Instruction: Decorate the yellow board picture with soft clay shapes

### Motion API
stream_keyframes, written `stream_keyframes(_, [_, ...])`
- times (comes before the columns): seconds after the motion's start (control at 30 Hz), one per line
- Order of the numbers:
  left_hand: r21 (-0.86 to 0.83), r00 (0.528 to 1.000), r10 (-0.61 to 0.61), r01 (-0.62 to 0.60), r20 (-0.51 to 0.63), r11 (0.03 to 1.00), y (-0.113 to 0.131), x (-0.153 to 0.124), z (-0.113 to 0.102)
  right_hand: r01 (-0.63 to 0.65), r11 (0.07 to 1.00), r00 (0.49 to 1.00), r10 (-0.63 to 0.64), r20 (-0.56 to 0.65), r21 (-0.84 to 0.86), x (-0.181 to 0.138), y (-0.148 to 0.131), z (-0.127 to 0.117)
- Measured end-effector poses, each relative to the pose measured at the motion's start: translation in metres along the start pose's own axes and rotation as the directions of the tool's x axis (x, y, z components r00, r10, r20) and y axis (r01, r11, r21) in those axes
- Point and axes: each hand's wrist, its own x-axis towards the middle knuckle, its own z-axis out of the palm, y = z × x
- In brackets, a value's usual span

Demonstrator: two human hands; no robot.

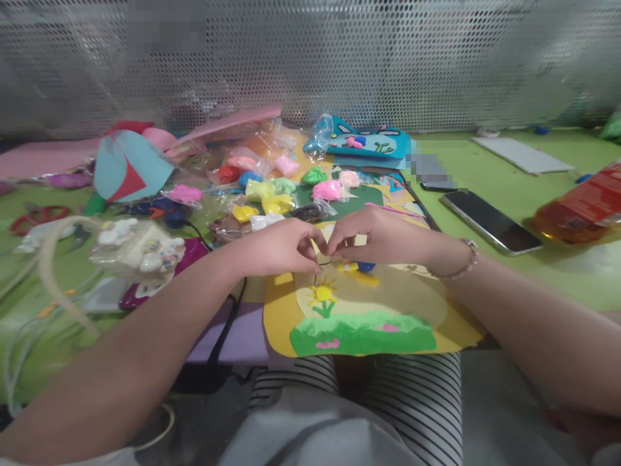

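My left hand and my right hand meet over a yellow card picture, their fingertips close together in a pinch. A thin black strand shows at the left fingertips. What sits between the right fingers is hidden. Below them on the card is a yellow clay flower with a green stem. Along its lower edge runs green clay grass with pink patches. Just under my right hand lie yellow and blue clay pieces, partly covered.
Bagged coloured clay is heaped behind the card. At left are red-handled scissors, a cream decorated case and cables. A phone and a bottle lie at right. A perforated metal panel stands behind.
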Motion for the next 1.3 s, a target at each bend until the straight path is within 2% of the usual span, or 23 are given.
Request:
stream_keyframes(0.67, [-0.055, 0.999, -0.015, 0.017, 0.04, 0.998, 0.0026, 0.0015, 0.0044, 0.015, 1.0, 1.0, -0.015, 0.024, 0.005, 0.0003, -0.0029, 0.0027])
stream_keyframes(1.3, [0.056, 0.998, -0.048, 0.046, 0.04, 0.997, 0.0053, 0.0008, 0.003, 0.014, 1.0, 1.0, -0.014, 0.023, -0.005, -0.0002, -0.0039, 0.0009])
